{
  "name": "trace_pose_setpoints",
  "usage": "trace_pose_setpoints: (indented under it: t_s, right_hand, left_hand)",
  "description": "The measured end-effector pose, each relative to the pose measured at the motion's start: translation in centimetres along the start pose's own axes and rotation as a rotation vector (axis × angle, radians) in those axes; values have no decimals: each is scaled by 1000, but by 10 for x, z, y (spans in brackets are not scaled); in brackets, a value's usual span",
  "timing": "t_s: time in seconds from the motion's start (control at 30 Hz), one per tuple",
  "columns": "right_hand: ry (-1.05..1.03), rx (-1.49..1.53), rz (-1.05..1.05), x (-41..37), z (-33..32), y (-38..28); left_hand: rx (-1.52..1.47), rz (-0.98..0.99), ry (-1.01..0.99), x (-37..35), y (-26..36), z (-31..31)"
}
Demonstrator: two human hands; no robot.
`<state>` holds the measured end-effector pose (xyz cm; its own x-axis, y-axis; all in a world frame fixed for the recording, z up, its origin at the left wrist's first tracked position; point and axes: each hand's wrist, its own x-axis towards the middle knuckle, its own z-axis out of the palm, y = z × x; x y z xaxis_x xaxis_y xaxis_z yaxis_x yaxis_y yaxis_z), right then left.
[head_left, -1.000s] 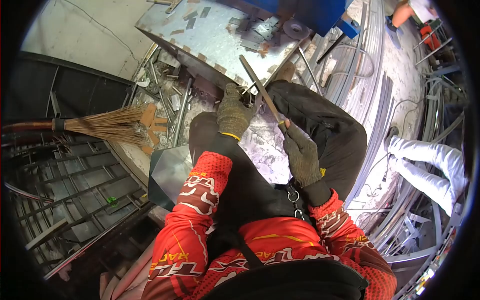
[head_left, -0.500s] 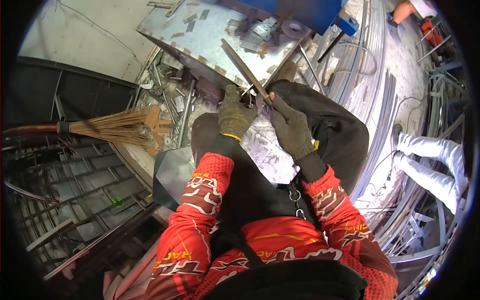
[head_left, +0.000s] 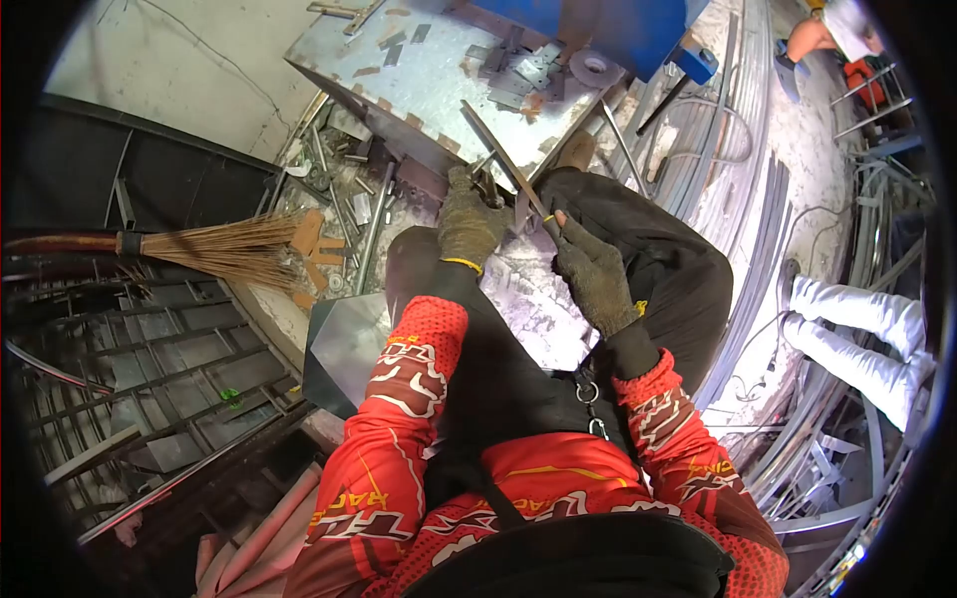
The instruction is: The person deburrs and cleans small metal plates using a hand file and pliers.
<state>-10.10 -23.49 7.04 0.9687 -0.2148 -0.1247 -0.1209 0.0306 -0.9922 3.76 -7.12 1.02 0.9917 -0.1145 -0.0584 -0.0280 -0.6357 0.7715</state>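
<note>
My right hand (head_left: 598, 274), in a dark knit glove, is closed round the near end of a long flat metal file (head_left: 506, 157). The file slants up and to the left, its far end over the metal-topped box. My left hand (head_left: 471, 221), gloved too, is closed beside the file on a small metal piece (head_left: 485, 181), whose kind I cannot make out. Both hands are between my knees, by the near edge of the metal-topped box (head_left: 439, 75).
Small flat metal pieces (head_left: 523, 75) and a round disc (head_left: 594, 68) lie on the box. A straw broom (head_left: 219, 249) is at left. Long metal bars (head_left: 763, 229) lie at right, near another person's white-trousered legs (head_left: 857, 319). Metal scraps litter the floor.
My right hand has drawn back, down and to the right, with the file. My left hand stays almost in place. The view has shifted slightly.
</note>
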Motion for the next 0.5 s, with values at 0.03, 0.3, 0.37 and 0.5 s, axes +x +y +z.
trace_pose_setpoints:
  t_s: [0.03,0.3,0.37,0.5]
  right_hand:
    - [22,-4,59,-6,2,-3]
    - [4,-42,-56,5,16,3]
    - [36,-31,-20,29,22,17]
    - [50,119,220,14,24,-12]
  left_hand:
    - [14,14,-7,0,-3,2]
    - [-16,11,-61,0,2,1]
    - [-19,0,-59,1,0,3]
    - [70,5,-89,1,3,-4]
